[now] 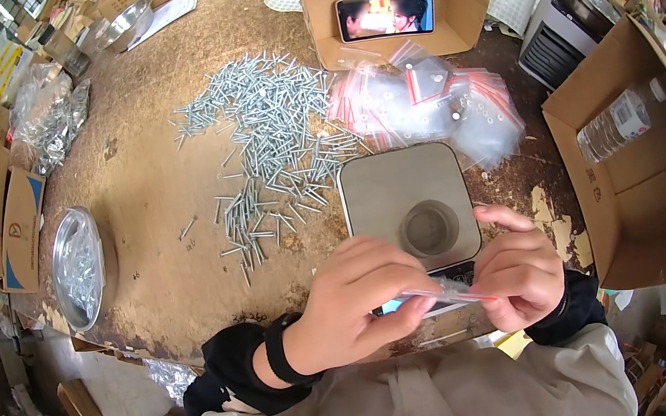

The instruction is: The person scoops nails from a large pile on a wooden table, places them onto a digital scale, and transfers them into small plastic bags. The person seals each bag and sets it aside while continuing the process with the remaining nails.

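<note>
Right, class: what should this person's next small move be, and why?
The right hand should probably slide its fingers along the red edge of the small clear bag, pressing it flat. The left hand grips the bag's other end, and the right fingers sit at that edge. Whether the bag holds anything is hard to tell.

cup (429, 230) set on scale (382, 186), toward its near side. screw pile (274, 121) spread left of and behind scale; bags (391, 106) stacked behind scale, right of pile. phone (385, 16) propped in carton (460, 6), behind bags. bottle (615, 128) laid in box (643, 218), far right. bowl (106, 281) placed far left, plastic (83, 272) inside.
</note>
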Tool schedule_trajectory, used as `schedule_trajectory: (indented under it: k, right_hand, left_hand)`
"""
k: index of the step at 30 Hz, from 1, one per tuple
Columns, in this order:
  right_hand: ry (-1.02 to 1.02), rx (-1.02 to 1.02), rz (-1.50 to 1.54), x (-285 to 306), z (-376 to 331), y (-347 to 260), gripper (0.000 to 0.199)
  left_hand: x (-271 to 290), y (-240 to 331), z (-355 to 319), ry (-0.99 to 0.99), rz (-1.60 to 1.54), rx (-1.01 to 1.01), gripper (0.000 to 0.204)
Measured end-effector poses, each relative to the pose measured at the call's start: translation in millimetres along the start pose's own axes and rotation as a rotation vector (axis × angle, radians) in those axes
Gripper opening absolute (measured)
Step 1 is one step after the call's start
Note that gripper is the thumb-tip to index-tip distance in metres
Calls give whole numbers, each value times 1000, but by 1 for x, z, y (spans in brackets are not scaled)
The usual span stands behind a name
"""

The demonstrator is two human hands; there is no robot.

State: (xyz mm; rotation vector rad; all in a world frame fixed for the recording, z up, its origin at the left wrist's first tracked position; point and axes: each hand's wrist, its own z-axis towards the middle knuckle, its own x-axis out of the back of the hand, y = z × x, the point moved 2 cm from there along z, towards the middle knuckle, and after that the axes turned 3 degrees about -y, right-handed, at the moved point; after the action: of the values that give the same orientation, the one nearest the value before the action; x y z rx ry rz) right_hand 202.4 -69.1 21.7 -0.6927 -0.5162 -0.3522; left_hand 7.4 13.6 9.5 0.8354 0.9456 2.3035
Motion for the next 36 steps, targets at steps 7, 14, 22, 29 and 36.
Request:
schedule_trajectory:
  k: [7, 14, 22, 29, 36]
  right_hand:
    - [-66, -41, 155, -4, 7, 7, 8]
    - [-133, -52, 271, -22, 5, 3, 13]
    - [-139, -66, 213, -26, 5, 0, 14]
    - [-116, -83, 283, -22, 6, 0, 12]
    - [-87, -84, 292, -15, 3, 8, 11]
  left_hand:
    - [1, 2, -5, 8, -57, -49, 8]
    - [-10, 5, -3, -83, 48, -157, 15]
    - [-10, 5, -3, -107, 156, -218, 18]
    - [-7, 2, -4, -78, 67, -204, 7]
    - [11, -1, -9, 76, -77, -73, 3]
